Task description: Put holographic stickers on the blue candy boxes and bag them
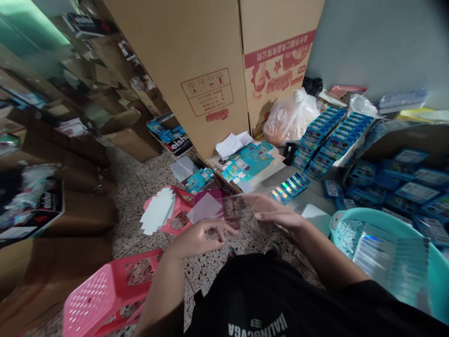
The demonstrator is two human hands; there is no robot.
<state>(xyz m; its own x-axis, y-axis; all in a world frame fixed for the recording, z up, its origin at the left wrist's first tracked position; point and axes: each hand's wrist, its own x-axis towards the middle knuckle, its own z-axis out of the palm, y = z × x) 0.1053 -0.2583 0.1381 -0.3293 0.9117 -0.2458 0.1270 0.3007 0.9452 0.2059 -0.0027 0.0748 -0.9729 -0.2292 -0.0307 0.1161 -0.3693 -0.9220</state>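
Left hand [196,238] pinches the near edge of a clear plastic sheet [224,210], fingers together on it. Right hand [277,213] lies along the sheet's far side with fingers nearly straight; blur hides whether they grip it. The sheet is held in the air above the floor, between both hands and just over the white cards [157,213]. Teal basin [336,224] sits by the right arm. Risk: the thin, slick sheet could slip from the one-sided pinch or crease if bent too hard.
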